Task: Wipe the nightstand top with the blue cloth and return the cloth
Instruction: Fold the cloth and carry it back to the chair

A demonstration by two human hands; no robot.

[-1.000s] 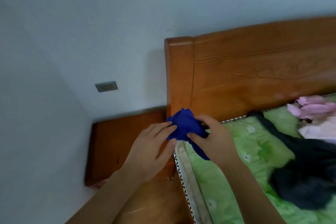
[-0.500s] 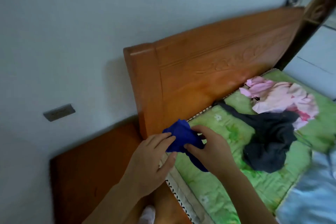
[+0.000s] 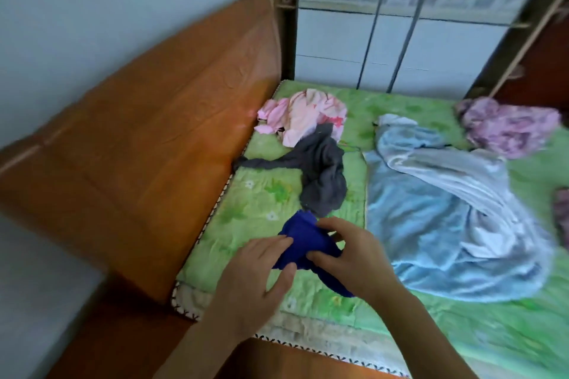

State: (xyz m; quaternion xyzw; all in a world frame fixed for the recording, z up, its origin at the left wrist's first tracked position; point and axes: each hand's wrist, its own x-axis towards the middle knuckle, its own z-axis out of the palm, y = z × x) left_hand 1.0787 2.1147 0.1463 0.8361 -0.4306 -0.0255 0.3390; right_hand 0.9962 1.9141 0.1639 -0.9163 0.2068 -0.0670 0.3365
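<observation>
Left hand (image 3: 255,281) and right hand (image 3: 354,258) pinch the bunched blue cloth (image 3: 303,240) over the bed (image 3: 261,194), fingers partly hiding it.

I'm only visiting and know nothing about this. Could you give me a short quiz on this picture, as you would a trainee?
1. True or false: the left hand and the right hand both hold the cloth.
2. Which lies nearest the cloth? A. pink garment B. grey garment C. purple garment
3. Fill in: the cloth is held over the ____.

Key: 1 true; 2 B; 3 bed.
</observation>
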